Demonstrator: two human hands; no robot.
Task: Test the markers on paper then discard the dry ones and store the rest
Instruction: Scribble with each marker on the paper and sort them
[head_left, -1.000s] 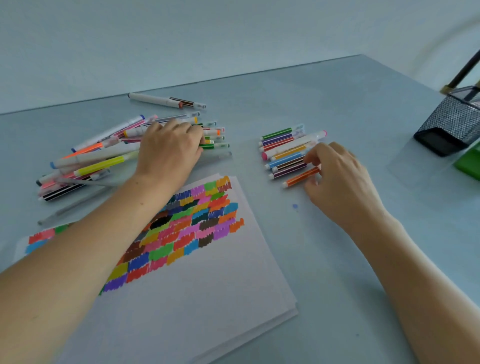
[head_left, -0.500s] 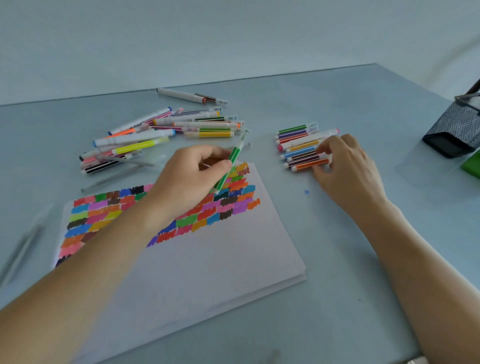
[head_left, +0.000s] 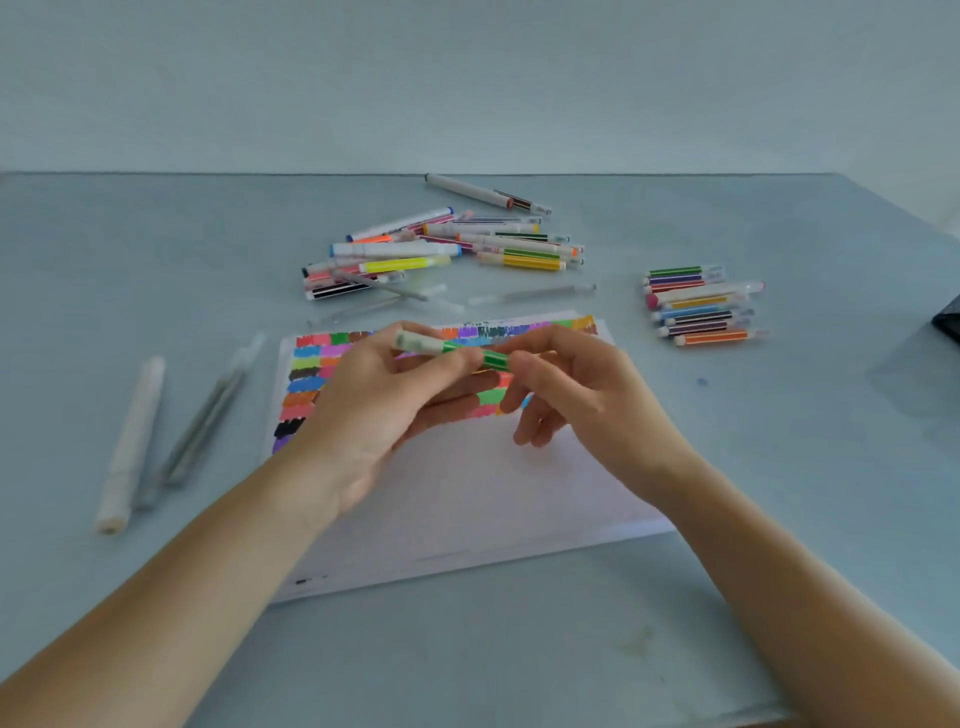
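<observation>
Both hands have come together over the paper, and the right hand (head_left: 582, 395) has left the neat row of markers and now meets the left hand (head_left: 379, 410) in the middle. Between them is the green marker (head_left: 457, 349), held up in the air above the paper (head_left: 467, 499), lying almost flat with its pale cap end to the left. The left hand's thumb and fingers curl round the marker's middle. The right hand pinches its right end with the thumb and first finger, and its other fingers hang loose. Under the hands, the paper has many little patches of colour along its far part. Behind the paper is a messy pile of markers (head_left: 441, 249). To the right is a tidy row of markers (head_left: 701, 306), side by side. To the left, a few pale pens (head_left: 130, 447) lie well apart from the rest on the grey table (head_left: 779, 519).
</observation>
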